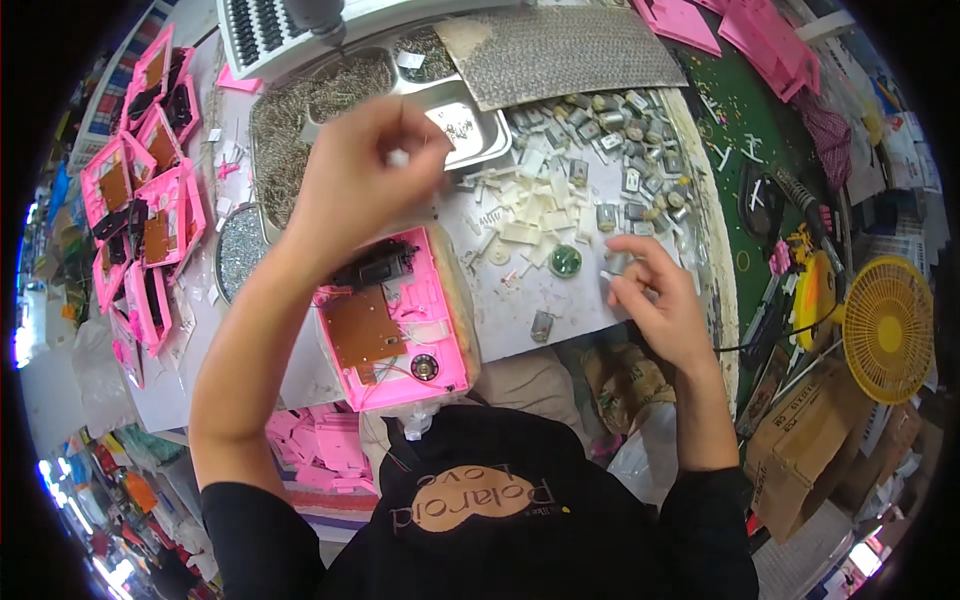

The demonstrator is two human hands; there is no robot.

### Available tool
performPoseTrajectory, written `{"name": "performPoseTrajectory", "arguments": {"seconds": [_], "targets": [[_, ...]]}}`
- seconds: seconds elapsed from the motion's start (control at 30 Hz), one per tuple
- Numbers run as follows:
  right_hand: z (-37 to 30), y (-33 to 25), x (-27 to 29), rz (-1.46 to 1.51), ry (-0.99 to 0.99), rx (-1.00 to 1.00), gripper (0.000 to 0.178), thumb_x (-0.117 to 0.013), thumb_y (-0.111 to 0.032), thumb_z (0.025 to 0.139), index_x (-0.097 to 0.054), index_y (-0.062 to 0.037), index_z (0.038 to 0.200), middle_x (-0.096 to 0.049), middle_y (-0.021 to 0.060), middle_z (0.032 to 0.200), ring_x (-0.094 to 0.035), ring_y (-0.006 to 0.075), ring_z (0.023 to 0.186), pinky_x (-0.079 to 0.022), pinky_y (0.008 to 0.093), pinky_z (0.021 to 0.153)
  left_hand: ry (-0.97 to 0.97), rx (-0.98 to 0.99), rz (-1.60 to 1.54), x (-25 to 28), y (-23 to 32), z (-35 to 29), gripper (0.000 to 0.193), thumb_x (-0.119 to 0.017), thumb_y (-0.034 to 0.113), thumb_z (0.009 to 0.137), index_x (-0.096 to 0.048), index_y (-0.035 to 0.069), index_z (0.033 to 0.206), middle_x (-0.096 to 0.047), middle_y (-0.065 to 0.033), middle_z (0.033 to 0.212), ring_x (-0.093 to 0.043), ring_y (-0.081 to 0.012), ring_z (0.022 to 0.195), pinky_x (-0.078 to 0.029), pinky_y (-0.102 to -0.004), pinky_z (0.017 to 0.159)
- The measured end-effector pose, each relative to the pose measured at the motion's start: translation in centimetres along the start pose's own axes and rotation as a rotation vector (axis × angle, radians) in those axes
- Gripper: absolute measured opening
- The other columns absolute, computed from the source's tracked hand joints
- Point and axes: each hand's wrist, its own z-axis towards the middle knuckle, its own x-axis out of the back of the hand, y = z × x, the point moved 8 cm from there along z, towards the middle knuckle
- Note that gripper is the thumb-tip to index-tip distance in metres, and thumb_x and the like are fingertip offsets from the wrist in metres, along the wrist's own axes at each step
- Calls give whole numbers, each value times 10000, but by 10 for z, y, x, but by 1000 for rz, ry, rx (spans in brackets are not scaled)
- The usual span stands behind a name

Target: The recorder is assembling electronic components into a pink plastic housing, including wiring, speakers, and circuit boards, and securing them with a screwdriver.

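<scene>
My left hand [365, 175] is raised over the metal tray [497, 150], fingers curled into a pinch. It is slightly blurred, and what it pinches is too small to make out. My right hand [660, 300] is at the right of the table, thumb and forefinger closed on a small silvery motor [616, 264]. In front of me a pink plastic casing [440, 300] lies with its inside up on a padded support. It holds a brown circuit board [362, 328], a black part [385, 262], a round speaker-like disc [425, 367] and thin wires.
Loose motors [640, 150] and white plastic parts [535, 205] are heaped beyond my right hand. A green round container [565, 261] and a single motor [541, 325] lie nearer. Pink assemblies [150, 200] stack at left; a yellow fan [888, 328] stands at right. A drill-like tool [318, 18] hangs at the back.
</scene>
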Motion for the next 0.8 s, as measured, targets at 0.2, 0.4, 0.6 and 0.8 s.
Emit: {"name": "performPoseTrajectory", "arguments": {"seconds": [0.2, 0.4, 0.6, 0.8], "targets": [[27, -8, -23, -270, -129, 27, 355, -621, -37, 898, -612, -81, 1251, -572, 66, 671, -573, 193, 593, -438, 324, 591, -50, 266, -414, -16, -1, -107, 80, -672, -54, 893, -641, -2, 946, -629, 29, 851, -599, -9, 754, -482, -172, 635], [44, -29, -34, -591, -306, 93, 335, -596, -94, 881, -622, -120, 1214, -627, 119, 690, -646, 311, 654, -473, 433, 613, -63, 107, -233, -14, 4, -127, 162, -649, -91, 875, -676, -22, 1019, -648, -21, 871, -634, -53, 747, -511, -193, 631], [48, -39, -49, -976, -361, 329, 284, -613, -129, 868, -608, -137, 1152, -662, 141, 721, -662, 381, 697, -496, 513, 631, -160, -52, 12, -29, 13, -128, 168, -689, -57, 867, -724, -11, 1025, -695, -97, 884, -692, -156, 756, -567, -269, 665], [45, -39, -34, -648, -331, 190, 384, -639, -69, 861, -591, -123, 1238, -608, 80, 648, -617, 225, 587, -458, 360, 556, -98, 312, -482, -36, -8, -142, 94, -693, -30, 920, -719, -43, 1009, -709, -91, 910, -716, -165, 831, -589, -267, 721]]}}
